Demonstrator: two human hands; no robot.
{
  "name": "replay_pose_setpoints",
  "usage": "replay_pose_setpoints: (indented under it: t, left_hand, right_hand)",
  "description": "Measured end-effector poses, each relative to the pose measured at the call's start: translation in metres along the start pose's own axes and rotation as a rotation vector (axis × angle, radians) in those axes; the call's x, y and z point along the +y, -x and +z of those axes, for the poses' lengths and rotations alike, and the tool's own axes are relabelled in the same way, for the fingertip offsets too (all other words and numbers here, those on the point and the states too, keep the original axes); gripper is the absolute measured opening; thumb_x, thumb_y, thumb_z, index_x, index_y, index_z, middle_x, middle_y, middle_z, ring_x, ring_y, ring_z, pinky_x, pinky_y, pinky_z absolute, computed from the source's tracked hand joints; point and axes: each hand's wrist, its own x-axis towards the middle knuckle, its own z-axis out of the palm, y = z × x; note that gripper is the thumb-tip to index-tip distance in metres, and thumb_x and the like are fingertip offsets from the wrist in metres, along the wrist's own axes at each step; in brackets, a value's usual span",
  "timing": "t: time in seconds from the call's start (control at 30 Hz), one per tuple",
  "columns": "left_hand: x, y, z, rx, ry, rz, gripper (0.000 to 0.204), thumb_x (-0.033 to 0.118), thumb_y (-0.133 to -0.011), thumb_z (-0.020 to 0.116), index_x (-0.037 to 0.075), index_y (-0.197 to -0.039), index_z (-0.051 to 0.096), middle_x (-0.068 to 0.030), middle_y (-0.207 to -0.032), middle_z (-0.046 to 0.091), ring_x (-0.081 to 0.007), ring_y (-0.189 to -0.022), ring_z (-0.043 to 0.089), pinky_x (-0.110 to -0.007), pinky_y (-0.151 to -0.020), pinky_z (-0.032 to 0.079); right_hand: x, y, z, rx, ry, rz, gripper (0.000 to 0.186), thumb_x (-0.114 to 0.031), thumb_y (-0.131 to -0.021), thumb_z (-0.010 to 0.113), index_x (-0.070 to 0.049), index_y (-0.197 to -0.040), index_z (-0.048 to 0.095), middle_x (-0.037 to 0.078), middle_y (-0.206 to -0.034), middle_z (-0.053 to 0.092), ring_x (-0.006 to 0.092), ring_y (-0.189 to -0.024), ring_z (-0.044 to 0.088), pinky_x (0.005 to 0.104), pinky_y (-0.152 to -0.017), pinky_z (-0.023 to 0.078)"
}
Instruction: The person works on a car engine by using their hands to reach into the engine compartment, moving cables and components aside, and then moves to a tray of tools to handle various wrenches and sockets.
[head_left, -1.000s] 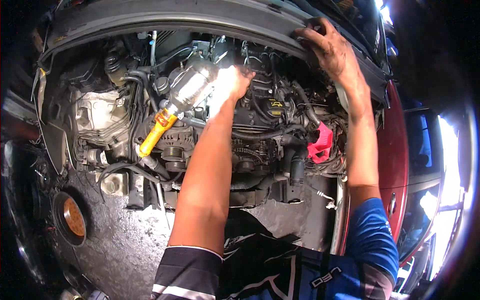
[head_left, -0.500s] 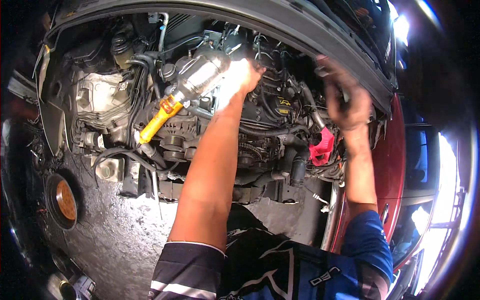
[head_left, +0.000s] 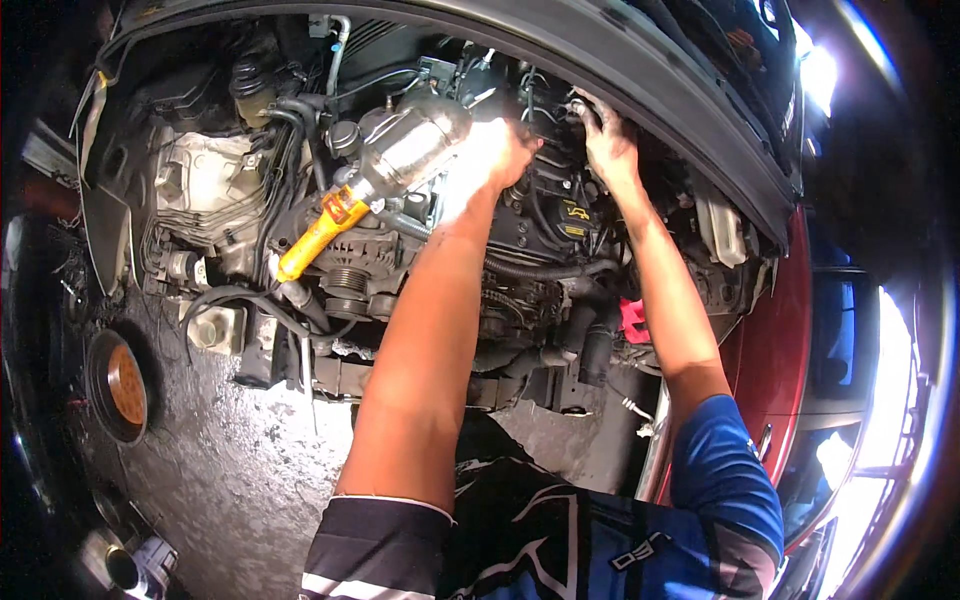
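Observation:
I lean over an open engine bay [head_left: 540, 260] full of black hoses and metal parts. A work light with a yellow handle [head_left: 315, 235] and a shiny metal cage [head_left: 410, 150] lies across the engine, shining brightly. My left hand [head_left: 500, 155] is at the lamp's glowing end, washed out by the glare, so its grip is hidden. My right hand [head_left: 605, 140] reaches into the back of the engine, fingers spread on wires and hoses just below the cowl edge [head_left: 680, 100].
A pink rag [head_left: 632, 320] sits low among the hoses on the right. The red car body [head_left: 780, 340] runs along the right. A rusty brake disc [head_left: 125, 385] is at the left, above wet grey floor [head_left: 220, 460]. A white reservoir [head_left: 720, 230] stands at the right.
My right hand has come off the upper edge of the bay and dropped into the engine beside my left hand. The left hand and the lamp stay in place.

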Motion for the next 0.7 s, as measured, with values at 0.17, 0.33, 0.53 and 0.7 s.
replay_pose_setpoints:
  t: [0.17,0.33,0.53,0.7]
  left_hand:
    - [-0.012,0.0,-0.007,0.005,-0.001,-0.002,0.036,0.042,-0.082,0.075,0.008,-0.096,0.075,-0.0074,-0.066,0.07,-0.0182,-0.058,0.066,-0.035,-0.066,0.053]
    - [-0.014,-0.002,-0.02,0.033,-0.038,0.015,0.038,0.045,-0.083,0.072,0.01,-0.097,0.076,-0.0061,-0.065,0.07,-0.0208,-0.063,0.068,-0.037,-0.069,0.054]
    - [0.003,0.006,-0.023,-0.002,-0.12,0.051,0.035,0.046,-0.085,0.069,0.014,-0.098,0.076,-0.0058,-0.067,0.07,-0.0247,-0.07,0.07,-0.039,-0.073,0.055]
    - [0.004,0.007,-0.028,-0.043,-0.054,0.021,0.035,0.045,-0.085,0.068,0.013,-0.098,0.076,-0.0068,-0.069,0.071,-0.0271,-0.072,0.07,-0.04,-0.075,0.055]
  right_hand:
    - [-0.012,-0.038,0.037,-0.023,-0.158,0.106,0.032,-0.032,-0.097,0.059,-0.007,-0.115,0.067,0.016,-0.117,0.068,0.0355,-0.108,0.064,0.0465,-0.092,0.05]
    - [-0.042,-0.072,0.062,-0.093,-0.424,0.204,0.039,-0.039,-0.093,0.062,-0.007,-0.115,0.067,0.021,-0.118,0.066,0.0409,-0.105,0.063,0.0513,-0.09,0.048]
    - [0.011,-0.102,0.102,0.182,0.08,-0.272,0.044,-0.044,-0.095,0.055,-0.006,-0.114,0.067,0.022,-0.115,0.066,0.0448,-0.1,0.063,0.0535,-0.088,0.05]
    - [0.015,-0.111,0.118,0.19,0.206,-0.411,0.05,-0.05,-0.095,0.054,-0.007,-0.118,0.065,0.023,-0.115,0.066,0.0462,-0.101,0.062,0.055,-0.09,0.048]
